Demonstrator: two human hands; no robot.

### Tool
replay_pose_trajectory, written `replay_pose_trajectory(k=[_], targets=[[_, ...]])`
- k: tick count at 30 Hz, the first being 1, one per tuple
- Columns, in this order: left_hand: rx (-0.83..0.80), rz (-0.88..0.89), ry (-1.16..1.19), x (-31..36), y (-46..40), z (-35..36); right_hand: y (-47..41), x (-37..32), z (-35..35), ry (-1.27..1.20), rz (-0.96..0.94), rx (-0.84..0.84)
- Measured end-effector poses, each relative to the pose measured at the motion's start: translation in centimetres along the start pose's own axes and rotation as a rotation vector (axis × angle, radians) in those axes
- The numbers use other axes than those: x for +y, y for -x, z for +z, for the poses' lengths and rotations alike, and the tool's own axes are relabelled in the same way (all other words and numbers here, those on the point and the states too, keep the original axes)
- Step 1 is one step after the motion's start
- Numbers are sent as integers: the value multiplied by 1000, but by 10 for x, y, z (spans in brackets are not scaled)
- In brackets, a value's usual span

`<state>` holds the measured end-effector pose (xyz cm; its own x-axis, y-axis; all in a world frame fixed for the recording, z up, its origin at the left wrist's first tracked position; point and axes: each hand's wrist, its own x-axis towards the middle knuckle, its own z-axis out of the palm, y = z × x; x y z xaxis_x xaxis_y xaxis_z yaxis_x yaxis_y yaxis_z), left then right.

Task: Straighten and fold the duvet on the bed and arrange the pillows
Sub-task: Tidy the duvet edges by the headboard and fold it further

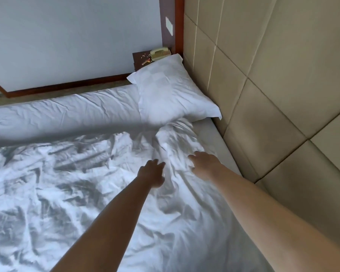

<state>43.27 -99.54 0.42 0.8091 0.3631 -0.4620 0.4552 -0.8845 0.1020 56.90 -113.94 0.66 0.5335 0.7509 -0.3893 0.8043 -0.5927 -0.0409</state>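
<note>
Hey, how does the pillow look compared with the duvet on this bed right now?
The pillow is smooth and plump, while the duvet is heavily creased and bunched. The pillow sits at the far corner against the padded headboard; the duvet spreads across most of the bed. Nothing touches the pillow, while the left hand and right hand reach out over the duvet's rumpled ridge. Both are plain white.

The bed [220, 138] shows a bare strip of white sheet along the padded headboard [273, 95]. A crumpled white duvet [67, 183] covers most of the bed, its top edge bunched into a ridge near the headboard. 1 white pillow [171, 93] lies in the far corner against the headboard, its near end just beside the duvet's bunched edge.
</note>
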Motion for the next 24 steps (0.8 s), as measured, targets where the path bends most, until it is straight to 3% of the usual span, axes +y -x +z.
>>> replay_pose_trajectory(k=[10,17,21,24], targets=[[-55,-110,272,-11,-149,-7,-162,42,5,-146,56,39],[35,-230,442,-28,-222,1,-247,47,17,-237,80,232],[70,-281,446,-44,-255,9,-281,42,32,-414,202,127],[143,-272,422,-44,-269,13,-291,39,52,-392,255,77]])
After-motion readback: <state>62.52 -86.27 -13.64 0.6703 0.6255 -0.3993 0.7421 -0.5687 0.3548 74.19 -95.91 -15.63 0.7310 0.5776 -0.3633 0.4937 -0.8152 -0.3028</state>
